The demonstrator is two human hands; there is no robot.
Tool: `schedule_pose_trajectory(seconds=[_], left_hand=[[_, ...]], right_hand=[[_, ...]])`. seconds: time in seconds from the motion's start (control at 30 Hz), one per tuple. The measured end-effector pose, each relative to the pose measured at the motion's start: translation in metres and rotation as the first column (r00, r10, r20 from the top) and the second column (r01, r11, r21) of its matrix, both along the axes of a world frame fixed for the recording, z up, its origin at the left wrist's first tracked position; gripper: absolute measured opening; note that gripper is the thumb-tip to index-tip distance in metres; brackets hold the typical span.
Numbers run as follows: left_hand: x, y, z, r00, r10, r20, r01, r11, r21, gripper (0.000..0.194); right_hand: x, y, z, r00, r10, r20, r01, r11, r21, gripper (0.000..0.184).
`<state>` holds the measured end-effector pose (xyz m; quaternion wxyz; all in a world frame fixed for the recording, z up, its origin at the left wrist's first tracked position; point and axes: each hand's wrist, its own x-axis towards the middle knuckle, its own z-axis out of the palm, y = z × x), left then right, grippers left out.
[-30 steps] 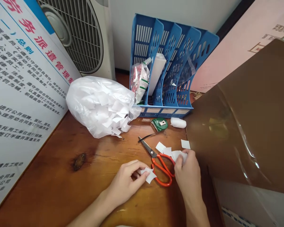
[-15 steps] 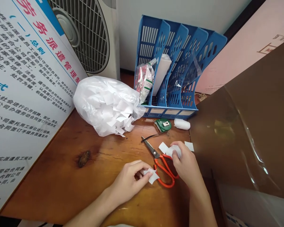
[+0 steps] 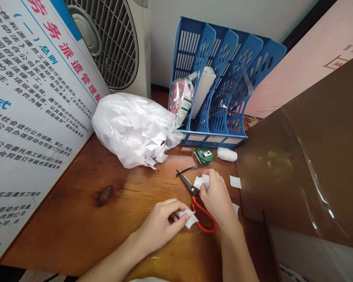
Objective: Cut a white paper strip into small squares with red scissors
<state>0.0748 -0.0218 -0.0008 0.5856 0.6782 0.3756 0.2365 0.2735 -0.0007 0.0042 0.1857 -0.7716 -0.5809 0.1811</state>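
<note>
On the wooden desk (image 3: 76, 219) before you, item by item: your left hand (image 3: 161, 225) is pinched closed on a small white paper slip (image 3: 190, 219), thumb and fingertips gripping it just above the desktop, beside the orange handles of the scissors (image 3: 201, 211). Your right hand (image 3: 216, 196) is closed on a second white paper piece (image 3: 201, 181), held over the scissors, whose blades point up and to the left and whose handle loops lie partly under that hand. One loose paper square (image 3: 235, 181) lies flat on the desk just right of your right hand; another scrap (image 3: 236, 208) shows at the wrist. Farther back: a green tape measure (image 3: 203, 155) and a white roll (image 3: 227, 154), near each other, both in front of a blue file rack (image 3: 223, 82) holding a packet and a white sheet. Left of the rack, a clear plastic bag (image 3: 132, 127) full of cut white slips. At left, a printed notice board (image 3: 26, 102) leans; at right, a brown cardboard flap (image 3: 312, 156).
</note>
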Motion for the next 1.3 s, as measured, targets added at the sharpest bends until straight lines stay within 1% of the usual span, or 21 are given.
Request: schedule_pose_trajectory(seconds=[0.07, 0.17, 0.27, 0.3, 0.33, 0.37, 0.43, 0.57, 0.63, 0.7, 0.77, 0.83, 0.87, 0.9, 0.93, 0.97, 1.03, 1.13, 1.17, 1.23, 1.3], left_hand=[[0.000, 0.000, 0.000, 1.000, -0.012, 0.002, 0.012, 1.000, 0.006, 0.019], [-0.001, 0.000, 0.000, 1.000, -0.020, -0.014, 0.020, 0.999, 0.027, 0.020], [-0.003, 0.000, -0.001, 0.999, -0.026, -0.021, 0.026, 0.999, 0.024, 0.020], [-0.003, 0.000, 0.000, 0.999, -0.027, -0.020, 0.027, 0.999, 0.020, 0.020], [-0.003, 0.000, 0.000, 0.999, -0.030, -0.018, 0.030, 0.999, 0.015, 0.020], [-0.003, 0.000, 0.000, 0.999, -0.032, -0.017, 0.033, 0.999, 0.011, 0.020], [-0.003, 0.000, 0.000, 0.999, -0.035, -0.018, 0.035, 0.999, 0.012, 0.020], [-0.002, 0.000, -0.001, 1.000, -0.006, 0.003, 0.006, 1.000, -0.001, 0.020], [-0.001, -0.001, -0.003, 0.999, 0.035, 0.030, -0.034, 0.999, -0.035, 0.020], [-0.001, -0.001, -0.004, 0.994, 0.087, 0.061, -0.079, 0.990, -0.112, 0.021], [0.000, 0.000, -0.003, 0.985, 0.151, 0.082, -0.129, 0.965, -0.229, 0.023], [0.001, 0.002, 0.001, 0.966, 0.239, 0.094, -0.196, 0.923, -0.330, 0.026], [0.001, 0.004, 0.004, 0.953, 0.285, 0.107, -0.228, 0.901, -0.369, 0.028], [0.002, 0.006, 0.009, 0.937, 0.323, 0.129, -0.248, 0.881, -0.404, 0.029], [0.002, 0.008, 0.013, 0.921, 0.356, 0.160, -0.258, 0.864, -0.433, 0.029], [0.003, 0.010, 0.018, 0.906, 0.376, 0.192, -0.258, 0.853, -0.454, 0.030], [0.001, 0.014, 0.026, 0.878, 0.409, 0.247, -0.261, 0.844, -0.469, 0.029], [-0.004, 0.020, 0.031, 0.844, 0.457, 0.281, -0.310, 0.843, -0.440, 0.027], [-0.006, 0.022, 0.031, 0.837, 0.471, 0.278, -0.331, 0.841, -0.428, 0.026], [-0.012, 0.025, 0.031, 0.838, 0.482, 0.257, -0.362, 0.843, -0.399, 0.026], [-0.018, 0.027, 0.030, 0.863, 0.460, 0.210, -0.394, 0.872, -0.289, 0.026]], right_hand=[[-0.001, 0.002, 0.001, 1.000, 0.012, 0.011, -0.012, 1.000, -0.014, 0.032], [0.013, -0.004, 0.017, 0.999, 0.043, 0.009, -0.042, 0.999, -0.022, 0.028], [0.037, -0.029, 0.037, 0.999, -0.019, 0.037, 0.019, 1.000, 0.014, 0.023], [0.044, -0.040, 0.040, 0.997, -0.044, 0.056, 0.043, 0.999, 0.019, 0.022], [0.051, -0.051, 0.040, 0.995, -0.031, 0.094, 0.031, 1.000, 0.003, 0.022], [0.056, -0.061, 0.036, 0.991, -0.005, 0.130, 0.006, 1.000, -0.009, 0.022], [0.059, -0.078, 0.020, 0.976, 0.011, 0.217, -0.012, 1.000, 0.002, 0.023], [0.054, -0.094, -0.014, 0.951, -0.089, 0.297, 0.072, 0.995, 0.068, 0.025], [0.052, -0.098, -0.019, 0.942, -0.131, 0.309, 0.108, 0.990, 0.091, 0.026], [0.051, -0.102, -0.011, 0.945, -0.164, 0.282, 0.138, 0.984, 0.108, 0.027], [0.048, -0.105, 0.009, 0.961, -0.210, 0.182, 0.189, 0.974, 0.125, 0.027], [0.039, -0.105, 0.033, 0.969, -0.245, -0.016, 0.245, 0.962, 0.121, 0.025], [0.031, -0.102, 0.045, 0.966, -0.200, -0.165, 0.218, 0.971, 0.102, 0.027], [0.021, -0.097, 0.055, 0.942, -0.112, -0.317, 0.146, 0.985, 0.087, 0.029], [0.009, -0.091, 0.063, 0.900, -0.009, -0.435, 0.053, 0.994, 0.090, 0.029], [-0.003, -0.082, 0.068, 0.870, 0.053, -0.490, -0.001, 0.994, 0.105, 0.026], [-0.027, -0.064, 0.068, 0.848, 0.089, -0.523, -0.019, 0.990, 0.138, 0.024], [-0.051, -0.043, 0.058, 0.817, 0.097, -0.569, 0.008, 0.984, 0.180, 0.029], [-0.055, -0.038, 0.054, 0.794, 0.106, -0.599, -0.006, 0.986, 0.166, 0.032], [-0.060, -0.033, 0.049, 0.713, 0.124, -0.690, -0.073, 0.992, 0.103, 0.042], [-0.064, -0.029, 0.045, 0.641, 0.106, -0.760, -0.113, 0.993, 0.043, 0.047]])
